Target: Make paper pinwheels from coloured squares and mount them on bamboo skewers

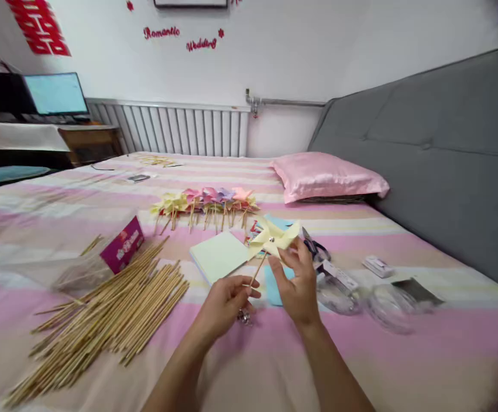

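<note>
A pale yellow paper pinwheel (pixel 271 239) with a shiny pin at its centre is held up before me on a thin wooden stick (pixel 258 269). My left hand (pixel 227 303) pinches the lower part of this stick. At the pinwheel's lower right blade, my right hand (pixel 296 280) has its fingers curled round the paper edge, the thumb below. Small shiny metal pins (pixel 244 316) lie beneath my left hand. Behind it rests a stack of pale green paper squares (pixel 218 254). Light blue paper (pixel 273 286) shows between my hands, partly hidden by the right one.
Many loose wooden sticks (pixel 115 315) lie left, beside a clear bag with a purple label (pixel 122 245). Several finished pinwheels (pixel 208 197) lie in a row farther back. Scissors (pixel 315 246), clear round containers (pixel 388 309) and a small white box (pixel 376 266) are right. A pink pillow (pixel 328 174) lies behind.
</note>
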`<action>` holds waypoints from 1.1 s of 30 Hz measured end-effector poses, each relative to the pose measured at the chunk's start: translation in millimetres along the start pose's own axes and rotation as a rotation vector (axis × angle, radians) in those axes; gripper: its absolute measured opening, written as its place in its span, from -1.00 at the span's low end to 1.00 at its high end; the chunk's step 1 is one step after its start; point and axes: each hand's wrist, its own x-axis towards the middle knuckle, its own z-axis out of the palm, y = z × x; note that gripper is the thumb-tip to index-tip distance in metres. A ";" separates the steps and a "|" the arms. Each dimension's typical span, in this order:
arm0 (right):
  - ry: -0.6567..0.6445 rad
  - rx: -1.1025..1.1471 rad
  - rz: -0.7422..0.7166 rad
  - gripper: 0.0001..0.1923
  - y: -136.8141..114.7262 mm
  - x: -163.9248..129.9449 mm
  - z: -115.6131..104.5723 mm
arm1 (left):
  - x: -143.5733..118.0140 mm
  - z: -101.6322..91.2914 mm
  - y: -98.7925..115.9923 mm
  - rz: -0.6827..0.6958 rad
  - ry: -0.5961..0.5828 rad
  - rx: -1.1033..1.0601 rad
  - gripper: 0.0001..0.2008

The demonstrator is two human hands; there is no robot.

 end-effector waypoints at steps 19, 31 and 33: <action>0.350 0.045 0.051 -0.89 -7.5 6.9 -5.3 | 2.4 -2.4 -1.4 -0.008 0.168 0.062 -0.69; 0.354 0.050 0.061 -0.89 -5.3 6.9 -4.2 | 2.4 -2.4 -2.5 -0.012 0.166 0.041 -0.69; 0.358 0.051 0.062 -0.89 -5.3 6.8 -4.2 | 2.6 -2.8 -2.9 -0.011 0.164 0.043 -0.69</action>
